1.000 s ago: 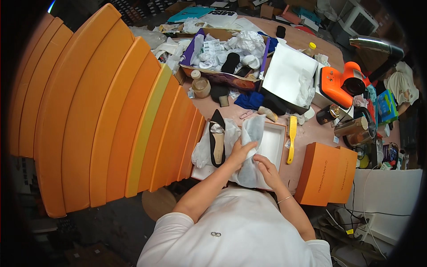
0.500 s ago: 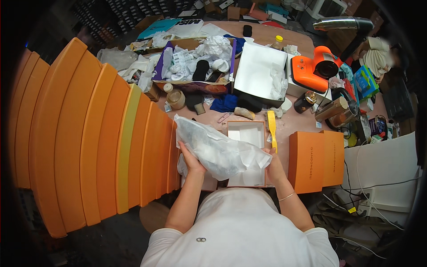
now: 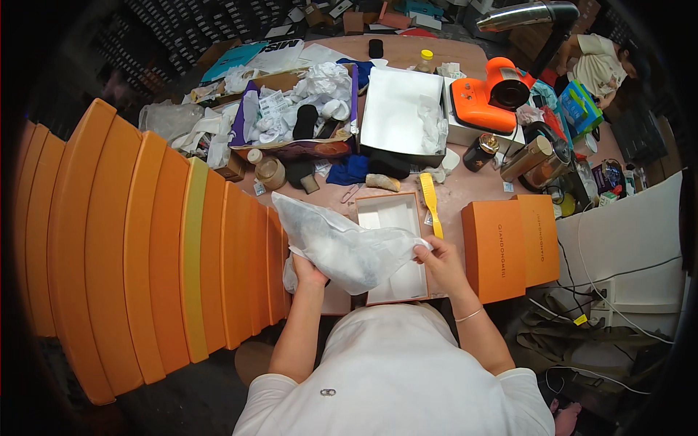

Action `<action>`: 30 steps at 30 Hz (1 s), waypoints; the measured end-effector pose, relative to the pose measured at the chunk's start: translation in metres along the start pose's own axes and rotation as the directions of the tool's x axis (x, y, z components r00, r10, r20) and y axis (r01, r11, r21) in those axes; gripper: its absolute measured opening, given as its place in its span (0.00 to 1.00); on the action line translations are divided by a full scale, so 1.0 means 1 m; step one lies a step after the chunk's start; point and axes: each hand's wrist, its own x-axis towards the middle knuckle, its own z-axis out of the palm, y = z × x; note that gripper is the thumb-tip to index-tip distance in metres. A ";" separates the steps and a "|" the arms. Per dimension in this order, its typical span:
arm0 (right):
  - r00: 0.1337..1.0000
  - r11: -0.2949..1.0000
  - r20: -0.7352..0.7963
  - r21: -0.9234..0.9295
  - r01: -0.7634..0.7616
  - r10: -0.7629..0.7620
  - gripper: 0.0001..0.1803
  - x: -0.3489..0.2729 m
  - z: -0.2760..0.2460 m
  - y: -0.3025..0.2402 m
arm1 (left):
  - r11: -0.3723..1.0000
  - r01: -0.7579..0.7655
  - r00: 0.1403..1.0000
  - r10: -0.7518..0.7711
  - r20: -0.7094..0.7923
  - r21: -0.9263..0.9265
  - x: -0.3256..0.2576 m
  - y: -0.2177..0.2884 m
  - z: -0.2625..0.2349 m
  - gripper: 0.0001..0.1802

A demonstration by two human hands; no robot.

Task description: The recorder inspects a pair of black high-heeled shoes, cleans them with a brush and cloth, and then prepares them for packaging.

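A white, see-through wrapped bundle with dim dark and pale shapes inside is held slantwise over the table. My left hand supports its lower left side, with most of the fingers hidden beneath it. At the bundle's right end my right hand is closed, pinching a corner of the wrapping between thumb and fingers. Below and behind the bundle lies an open shallow box, white inside with an orange rim. A yellow long-handled brush-like tool lies just beyond my right hand.
Tall stacked orange boxes stand close on the left; two orange boxes sit at the right. Farther back are a purple-edged carton of crumpled paper, a white-lined box, bottles and an orange machine. Another person is at far right.
My right hand has drawn the wrapping's end slightly left and lifted into a visible pinch. My left hand has shifted further under the bundle. The whole view has swung a little.
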 end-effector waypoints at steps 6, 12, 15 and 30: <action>0.970 0.913 -0.107 0.330 0.241 -0.217 0.13 -0.012 -0.031 -0.053 | 0.989 0.148 0.989 -0.147 0.010 -0.023 -0.004 -0.010 0.003 0.26; 0.985 0.867 0.165 -0.484 0.116 -0.040 0.17 -0.038 0.014 -0.036 | 0.995 0.104 0.994 -0.104 0.041 0.002 -0.002 -0.024 0.013 0.24; 0.808 0.824 0.527 -0.313 0.473 -0.264 0.18 -0.055 0.036 -0.046 | 0.999 0.043 0.996 -0.044 0.076 0.009 0.019 -0.021 0.000 0.22; 0.956 0.952 0.290 -0.280 0.124 -0.039 0.29 -0.034 -0.025 -0.018 | 0.975 -0.213 0.973 0.206 0.103 0.067 0.029 0.017 0.059 0.24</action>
